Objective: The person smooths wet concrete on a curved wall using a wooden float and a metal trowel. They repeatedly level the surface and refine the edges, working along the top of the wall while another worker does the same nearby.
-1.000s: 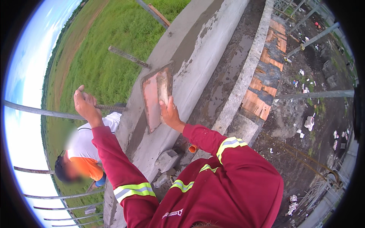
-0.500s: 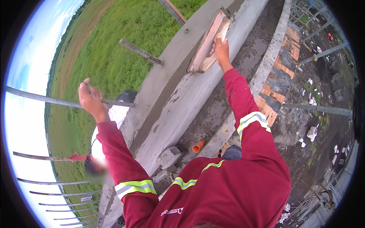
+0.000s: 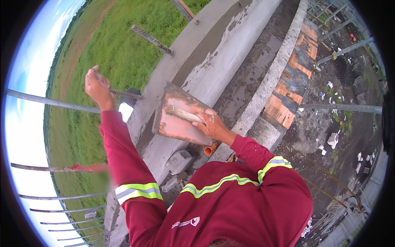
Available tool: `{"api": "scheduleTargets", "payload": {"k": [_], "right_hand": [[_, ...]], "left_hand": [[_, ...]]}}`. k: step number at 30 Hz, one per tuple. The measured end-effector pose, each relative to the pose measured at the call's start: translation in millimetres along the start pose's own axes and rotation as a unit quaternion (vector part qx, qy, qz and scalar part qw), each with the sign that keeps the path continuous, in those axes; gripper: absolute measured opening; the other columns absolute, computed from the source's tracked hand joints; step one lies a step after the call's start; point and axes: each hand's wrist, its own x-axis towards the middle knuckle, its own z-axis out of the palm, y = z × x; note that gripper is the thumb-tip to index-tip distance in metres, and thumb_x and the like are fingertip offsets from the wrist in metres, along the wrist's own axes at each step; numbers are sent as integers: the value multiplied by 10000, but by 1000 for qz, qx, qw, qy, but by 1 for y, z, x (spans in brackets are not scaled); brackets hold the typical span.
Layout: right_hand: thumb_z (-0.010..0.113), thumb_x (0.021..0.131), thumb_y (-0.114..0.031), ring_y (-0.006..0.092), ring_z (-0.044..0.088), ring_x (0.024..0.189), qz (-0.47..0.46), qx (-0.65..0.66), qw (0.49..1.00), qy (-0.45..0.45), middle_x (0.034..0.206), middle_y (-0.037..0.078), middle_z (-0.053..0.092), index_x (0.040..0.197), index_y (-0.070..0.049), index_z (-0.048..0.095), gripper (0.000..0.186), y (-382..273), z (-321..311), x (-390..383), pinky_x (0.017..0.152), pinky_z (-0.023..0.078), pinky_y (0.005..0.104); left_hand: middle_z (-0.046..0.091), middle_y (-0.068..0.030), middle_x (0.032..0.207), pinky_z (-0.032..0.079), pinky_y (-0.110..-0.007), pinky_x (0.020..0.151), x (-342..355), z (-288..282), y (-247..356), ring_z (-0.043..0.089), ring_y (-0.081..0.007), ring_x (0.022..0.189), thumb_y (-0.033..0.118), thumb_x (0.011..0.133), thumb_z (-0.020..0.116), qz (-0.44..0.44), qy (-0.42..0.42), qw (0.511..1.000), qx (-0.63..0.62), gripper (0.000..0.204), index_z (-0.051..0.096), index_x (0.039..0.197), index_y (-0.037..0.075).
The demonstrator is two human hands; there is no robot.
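Observation:
My right hand [image 3: 214, 126] is shut on the handle of a reddish plaster float [image 3: 177, 116], which lies flat against the wet grey cement face of a long concrete wall [image 3: 222, 61]. My left hand [image 3: 98, 87] is shut on a ribbed steel rebar [image 3: 123, 94] that sticks out sideways from the wall's top edge. Both arms wear dark red sleeves with yellow reflective bands.
A second rebar [image 3: 151, 40] juts from the wall farther along. Chunks of concrete [image 3: 179, 161] and an orange pipe end [image 3: 209, 150] lie below the float. Orange brickwork [image 3: 284, 108] and littered ground are to the right, metal scaffold rails [image 3: 49, 102] and grass far below on the left.
My right hand has drawn the float back down the wall from its far reach toward my body. My left hand has kept its hold on the rebar.

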Motion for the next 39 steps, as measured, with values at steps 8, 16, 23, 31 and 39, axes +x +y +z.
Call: {"api": "scheduleTargets", "payload": {"k": [8, 16, 23, 31, 39], "right_hand": [[671, 936, -438, 325, 706, 771, -293, -249, 885, -263, 837, 145, 710, 1181, -66, 678, 445, -54, -115, 157, 659, 540, 440], [602, 951, -570, 379, 664, 705, -353, -283, 808, -377, 694, 166, 654, 1197, -82, 702, 556, -64, -74, 234, 641, 517, 486], [608, 931, -584, 396, 686, 740, -348, -235, 808, -414, 724, 175, 680, 963, -29, 741, 571, -58, -40, 251, 657, 537, 502], [665, 882, -552, 407, 684, 736, -348, -215, 816, -408, 710, 177, 679, 897, -10, 733, 547, -33, -54, 264, 651, 538, 504], [610, 910, -641, 382, 683, 725, -304, -266, 818, -410, 700, 171, 679, 1053, -41, 766, 636, -2, -117, 291, 662, 546, 475]], "left_hand": [[394, 61, 609, 310, -254, 453, 0, -3, -2, 352, -54, 494, 233, 1064, 521, 15, -20, 1000, -8, 296, 676, 1023, -16], [397, 58, 582, 313, -255, 441, -1, 3, -1, 350, -51, 478, 238, 1066, 527, 15, -7, 1000, -7, 299, 680, 1028, -16], [397, 76, 600, 289, -248, 446, -3, 1, -1, 343, -38, 489, 247, 1062, 532, -16, -11, 1000, -22, 290, 686, 1021, 5], [364, 77, 635, 281, -238, 473, -4, -1, 2, 337, -32, 528, 240, 1067, 533, -4, -3, 1000, -5, 288, 685, 1062, -4], [360, 68, 642, 272, -240, 474, -2, -4, 2, 321, -38, 526, 224, 1067, 532, -3, -7, 1000, 6, 297, 671, 1104, -35]]}}
